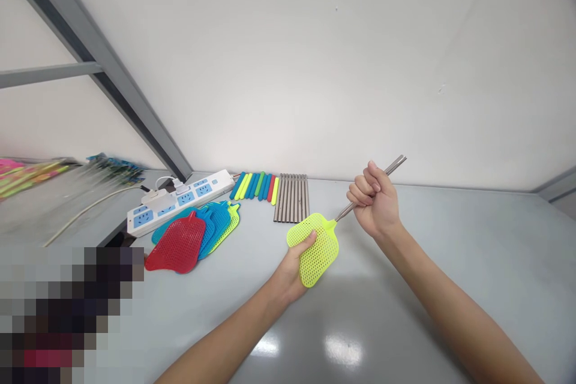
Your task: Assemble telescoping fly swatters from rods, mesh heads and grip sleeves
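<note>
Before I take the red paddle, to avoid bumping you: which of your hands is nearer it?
Left. The left hand is right of the red paddle; the right hand is farther right, gripping metal rods.

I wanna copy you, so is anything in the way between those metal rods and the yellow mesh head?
Nothing visible: the metal rods in the right hand reach right up to the yellow mesh head in the left hand.

Smooth metal tubes [291, 199] and matt, plastic-looking grips [254, 187] line the back edge of the glossy table [472, 222], near a smooth plastic power strip [194, 195]; the yellow swatter head [320, 255] is perforated plastic, the rod [396, 164] shiny metal.
</note>
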The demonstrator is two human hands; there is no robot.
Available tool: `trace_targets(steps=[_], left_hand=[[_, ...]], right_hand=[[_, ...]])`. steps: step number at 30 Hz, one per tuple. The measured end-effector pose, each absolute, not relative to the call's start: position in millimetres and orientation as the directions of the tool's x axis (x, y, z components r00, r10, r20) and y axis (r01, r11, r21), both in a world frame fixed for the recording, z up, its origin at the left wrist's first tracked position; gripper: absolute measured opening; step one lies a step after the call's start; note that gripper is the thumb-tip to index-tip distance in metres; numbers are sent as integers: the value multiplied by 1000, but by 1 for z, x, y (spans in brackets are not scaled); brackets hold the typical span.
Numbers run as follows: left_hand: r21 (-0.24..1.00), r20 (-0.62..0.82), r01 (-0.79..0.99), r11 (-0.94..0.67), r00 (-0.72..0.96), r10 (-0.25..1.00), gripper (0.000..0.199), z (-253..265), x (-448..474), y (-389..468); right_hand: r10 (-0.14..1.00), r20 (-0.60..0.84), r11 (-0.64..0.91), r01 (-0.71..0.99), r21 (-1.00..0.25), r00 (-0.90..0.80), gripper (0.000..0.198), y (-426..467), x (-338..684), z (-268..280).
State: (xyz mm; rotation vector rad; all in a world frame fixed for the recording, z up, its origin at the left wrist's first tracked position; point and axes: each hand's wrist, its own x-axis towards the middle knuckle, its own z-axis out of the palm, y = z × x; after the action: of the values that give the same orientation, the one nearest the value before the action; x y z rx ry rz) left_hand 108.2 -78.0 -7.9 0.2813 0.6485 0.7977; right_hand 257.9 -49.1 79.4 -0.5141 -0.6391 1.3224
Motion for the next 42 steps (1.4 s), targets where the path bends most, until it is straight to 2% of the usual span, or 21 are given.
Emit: trace_targets(steps=[28, 33, 42], left_hand=[[449, -417, -591, 670, 524, 743, 29, -1, 109, -79], [502, -397, -597, 626, 484, 780, 31, 0, 107, -80], [678, -300, -580, 450, 340, 891, 38, 9, 108, -82]], right_hand=[[994, 79, 112, -721, -684, 79, 38, -45, 271, 78], [995, 72, 103, -734, -672, 73, 37, -44, 272, 77], [994, 81, 108, -774, -624, 73, 37, -42, 274, 73]])
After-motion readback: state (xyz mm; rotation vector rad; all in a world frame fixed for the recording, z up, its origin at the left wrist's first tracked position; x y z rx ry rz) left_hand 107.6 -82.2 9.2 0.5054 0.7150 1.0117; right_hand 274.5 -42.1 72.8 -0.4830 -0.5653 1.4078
